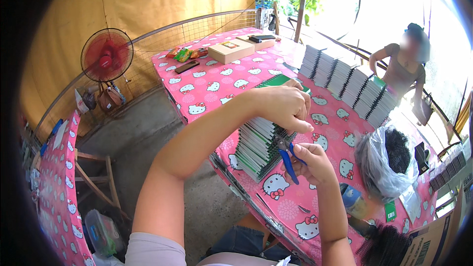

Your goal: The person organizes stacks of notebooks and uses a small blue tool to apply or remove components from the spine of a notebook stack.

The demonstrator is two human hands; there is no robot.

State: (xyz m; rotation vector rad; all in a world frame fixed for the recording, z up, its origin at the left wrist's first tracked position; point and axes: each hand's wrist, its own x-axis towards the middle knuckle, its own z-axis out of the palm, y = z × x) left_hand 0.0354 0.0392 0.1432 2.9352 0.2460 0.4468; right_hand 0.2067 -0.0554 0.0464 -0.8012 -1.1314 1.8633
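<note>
A: How are the fingers set?

B: The fingers (301, 124) of the left hand (283, 107) are seen curled together and pressed down on the top of a stack of spiral notebooks (261, 143). The fingers of the right hand (311, 161) are closed around the blue handles of a pair of pliers (288, 155).

A: And how is the tool laid against the stack?

B: The plier tips are pointed up and to the left, at the wire-bound edge of the stack, just under the left fingertips. Whether the tips are actually touching the wire cannot be told. The stack's long axis is run from the near left to the far right, and its bound edge is turned toward the right hand, so that hand is the nearer to the binding.

A: What is found further out?

B: The stack is stood on a pink patterned worktop (217, 81). A clear bag of black wire coils (389, 160) is lain to the right. Rows of more notebooks (347, 83) are stood beyond, where another person (404, 69) is seated. A flat cardboard box (230, 50) is set at the far end, and a red fan (106, 55) is stood off to the left.
</note>
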